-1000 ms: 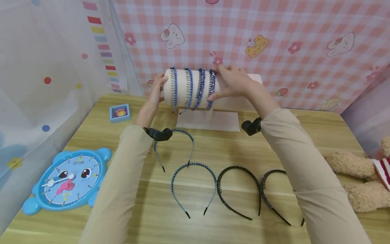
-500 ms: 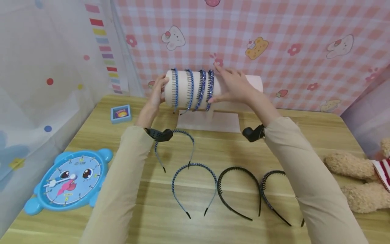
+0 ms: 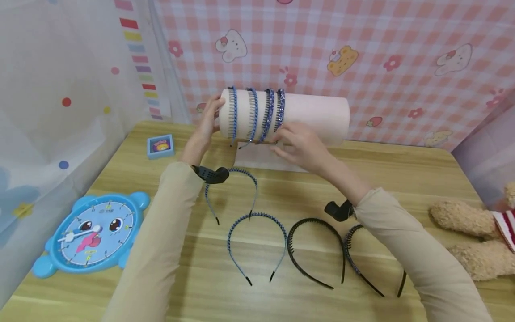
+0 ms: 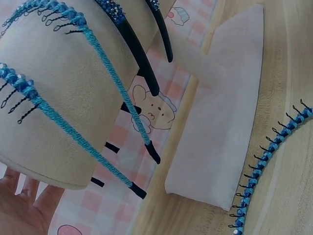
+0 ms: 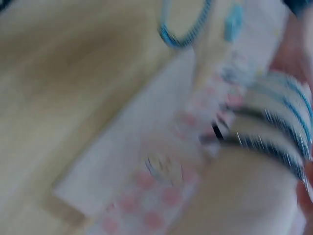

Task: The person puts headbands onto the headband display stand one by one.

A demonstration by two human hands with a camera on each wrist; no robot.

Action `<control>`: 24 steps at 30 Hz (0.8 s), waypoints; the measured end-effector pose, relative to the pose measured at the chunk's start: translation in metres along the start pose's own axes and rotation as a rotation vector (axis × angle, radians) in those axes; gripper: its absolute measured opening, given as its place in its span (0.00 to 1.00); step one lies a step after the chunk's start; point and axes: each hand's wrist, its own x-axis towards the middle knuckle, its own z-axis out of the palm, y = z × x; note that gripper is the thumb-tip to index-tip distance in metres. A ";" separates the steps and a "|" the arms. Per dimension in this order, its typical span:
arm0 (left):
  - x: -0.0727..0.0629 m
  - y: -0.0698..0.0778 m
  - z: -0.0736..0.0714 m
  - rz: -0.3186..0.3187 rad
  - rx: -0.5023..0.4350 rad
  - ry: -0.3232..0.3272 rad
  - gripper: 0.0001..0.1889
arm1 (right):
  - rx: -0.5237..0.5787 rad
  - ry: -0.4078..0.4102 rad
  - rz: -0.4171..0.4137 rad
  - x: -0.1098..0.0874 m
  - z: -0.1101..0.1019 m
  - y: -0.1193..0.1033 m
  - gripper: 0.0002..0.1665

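A pale roll-shaped headband stand (image 3: 314,112) lies level on its base (image 3: 257,156). Two blue braided headbands (image 3: 232,114) and two glittery dark-blue headbands (image 3: 280,105) circle its left half. My left hand (image 3: 204,127) rests on the roll's left end. In the left wrist view, its fingers (image 4: 29,188) lie against that end, tips hidden behind the roll. My right hand (image 3: 299,145) is in front of the roll, loosely bent fingers near the lower end of the rightmost glittery headband. That headband's lower end is hidden in the head view; the right wrist view is blurred.
In front lie two blue headbands (image 3: 257,215), a black headband (image 3: 315,221) and a dark glittery headband (image 3: 354,264) partly under my right arm. A blue toy clock (image 3: 96,232) and a small blue frame (image 3: 160,146) are at left, a teddy bear (image 3: 462,217) at right.
My right hand has come down from the roll's top to its lower front, uncovering the right half. The left hand stays at the left end. The headbands on the roll look nearly unmoved.
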 end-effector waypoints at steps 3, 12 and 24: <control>-0.001 0.002 -0.003 0.000 0.012 0.004 0.29 | 0.160 -0.304 0.149 0.003 0.028 -0.008 0.14; -0.001 0.002 0.005 0.022 0.005 -0.011 0.29 | 0.211 -0.727 0.552 0.010 0.094 0.000 0.21; 0.000 0.000 -0.001 0.004 -0.021 0.008 0.28 | 0.266 -0.714 0.781 0.020 0.091 -0.003 0.22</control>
